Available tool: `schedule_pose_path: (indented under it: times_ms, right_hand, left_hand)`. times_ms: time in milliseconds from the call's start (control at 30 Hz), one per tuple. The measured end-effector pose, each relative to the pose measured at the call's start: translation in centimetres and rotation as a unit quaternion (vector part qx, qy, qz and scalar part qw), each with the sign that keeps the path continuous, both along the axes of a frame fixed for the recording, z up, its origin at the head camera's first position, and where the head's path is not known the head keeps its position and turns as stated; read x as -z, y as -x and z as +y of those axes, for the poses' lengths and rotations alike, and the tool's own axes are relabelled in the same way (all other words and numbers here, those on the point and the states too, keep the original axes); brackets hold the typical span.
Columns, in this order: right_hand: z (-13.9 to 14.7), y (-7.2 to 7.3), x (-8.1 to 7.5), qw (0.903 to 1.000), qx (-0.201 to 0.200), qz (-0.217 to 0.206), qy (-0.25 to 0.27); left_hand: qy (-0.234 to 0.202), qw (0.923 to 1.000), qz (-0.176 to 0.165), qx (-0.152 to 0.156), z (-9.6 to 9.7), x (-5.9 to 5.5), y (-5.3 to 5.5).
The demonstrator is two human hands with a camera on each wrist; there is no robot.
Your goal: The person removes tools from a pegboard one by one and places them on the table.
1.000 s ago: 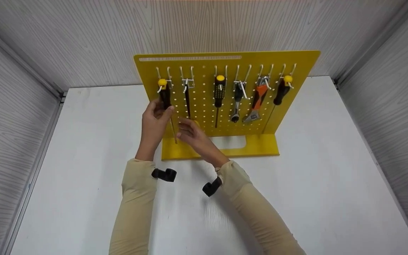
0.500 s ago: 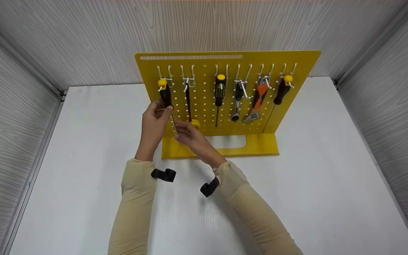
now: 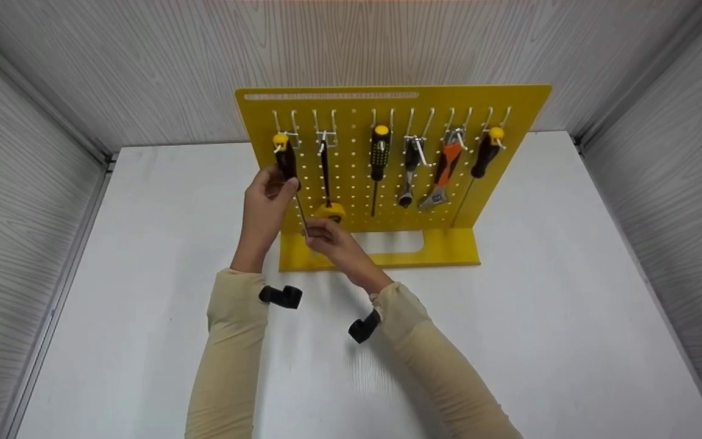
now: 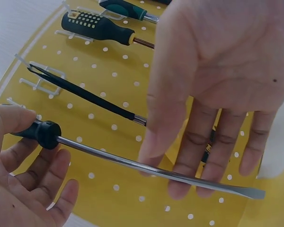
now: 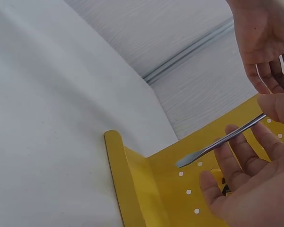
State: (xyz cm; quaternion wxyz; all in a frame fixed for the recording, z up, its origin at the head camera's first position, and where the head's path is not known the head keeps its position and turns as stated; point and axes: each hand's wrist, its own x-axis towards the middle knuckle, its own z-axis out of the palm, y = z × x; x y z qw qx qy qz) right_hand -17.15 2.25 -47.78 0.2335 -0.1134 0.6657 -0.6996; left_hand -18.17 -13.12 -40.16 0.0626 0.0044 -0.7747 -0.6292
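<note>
A flat-blade screwdriver [image 3: 287, 161] with a black handle and yellow end hangs from the leftmost hook of the yellow pegboard [image 3: 351, 177]. My left hand [image 3: 264, 207] grips the lower part of its handle between thumb and fingers. Lower down, my right hand [image 3: 340, 247] pinches the metal shaft [image 4: 104, 155], thumb on one side and fingertips on the other. The flat tip [image 5: 187, 160] sticks out past the right fingers in the right wrist view. Just right of it, a yellow tape measure [image 3: 331, 212] hangs by a black strap [image 3: 325, 174].
Farther right on the board hang another screwdriver [image 3: 379, 152], a ratchet wrench [image 3: 411, 167], an orange-handled adjustable wrench [image 3: 445, 164] and a yellow-topped screwdriver [image 3: 486, 152]. The board's yellow base [image 3: 448, 247] stands on a white table [image 3: 570, 305], with panelled walls around it.
My right hand has moved from beside the shaft onto it and slid slightly down, uncovering more of the tape measure. The left hand keeps its grip on the screwdriver's handle.
</note>
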Motion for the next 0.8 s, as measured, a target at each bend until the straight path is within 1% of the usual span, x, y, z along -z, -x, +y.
schedule_pose_path:
  times_ms: [167,367,633,800]
  right_hand:
    - [-0.1,-0.2,0.5,1.0000,-0.005,0.001,-0.005]
    - [0.1,-0.5,1.2,0.9999,-0.003,-0.002,-0.011]
    - [0.2,-0.9,1.9,0.9983,0.008,0.014,-0.056]
    - [0.3,-1.0,2.2,0.9971,0.017,0.023,-0.071]
  left_hand:
    - [-0.003,1.0000,0.000,-0.003,-0.1,-0.1,0.1]
    - [-0.014,0.9998,0.010,-0.007,-0.1,-0.5,0.2]
    - [-0.015,0.9997,0.017,-0.012,-0.1,-0.9,0.2]
    - [-0.017,0.9997,0.011,-0.015,0.0,-0.8,0.3]
